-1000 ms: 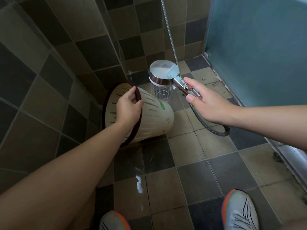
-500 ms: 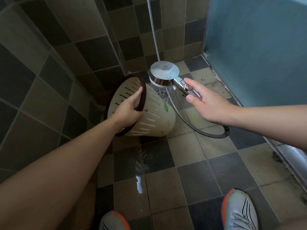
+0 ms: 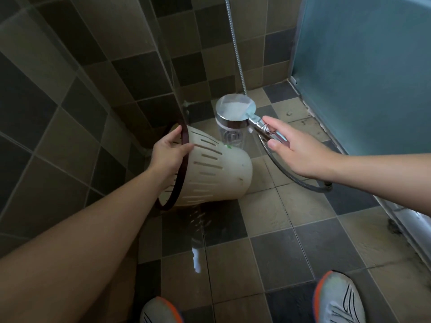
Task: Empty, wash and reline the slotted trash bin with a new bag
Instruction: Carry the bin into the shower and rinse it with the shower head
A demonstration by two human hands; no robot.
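Trash bin [image 3: 217, 169], cream with rows of slots and a dark rim, sits left of centre above the tiled floor [image 3: 275, 248], tipped on its side with its mouth turned left and toward the wearer. The left hand [image 3: 169, 153] pinches that rim, thumb on the outer wall and fingers curled inside, likely so rinse water runs out through the slots; droplets fall beneath it. To its right the shower head [image 3: 235, 113] points down at the bin's far side, the right hand [image 3: 296, 152] wrapped loosely round its handle, fingers extended. The bin's inside and its contact with the floor are hidden, the spray is faint, and the hose [image 3: 293, 180] is partly covered by the right hand.
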